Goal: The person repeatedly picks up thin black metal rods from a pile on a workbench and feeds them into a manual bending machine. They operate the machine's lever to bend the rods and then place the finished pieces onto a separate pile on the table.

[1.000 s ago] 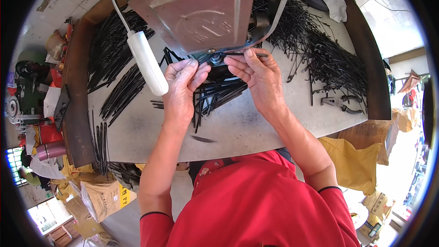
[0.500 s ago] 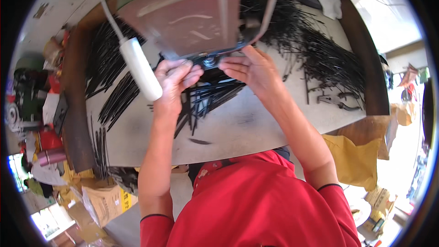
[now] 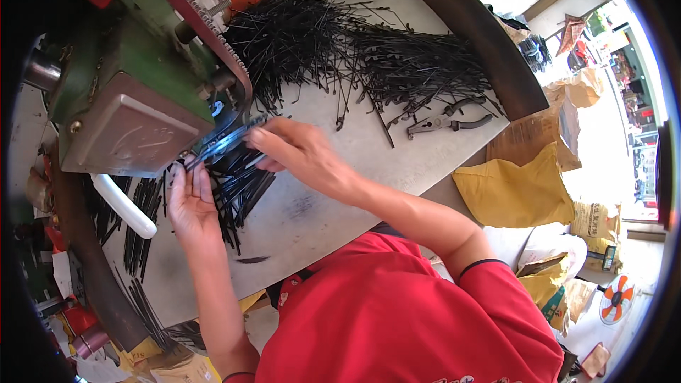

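A green machine [image 3: 152, 71] with a brownish-grey front cover stands at the left of the table. Below the cover's lower edge is my left hand [image 3: 193, 206], palm up, its fingertips pressed together at the working point; what they pinch is too small to make out. Just right of the machine my right hand [image 3: 298, 156] is closed and slightly blurred, with a thin black rod [image 3: 273, 120] at its fingertips. Under both hands lies a bundle of black rods [image 3: 245, 195]. The machine hides part of the space between the hands.
Tangled black rods [image 3: 291, 35] and a flatter heap [image 3: 425, 64] cover the table's far side. Pliers [image 3: 450, 123] lie near its right edge. A white cylindrical handle [image 3: 126, 206] hangs by the machine. More rods [image 3: 145, 220] lie at left; a yellow sack [image 3: 518, 188] is at right.
The view has turned right, so the machine now sits farther left. My right hand has left the machine's underside and moved right; my left hand stays beneath the cover.
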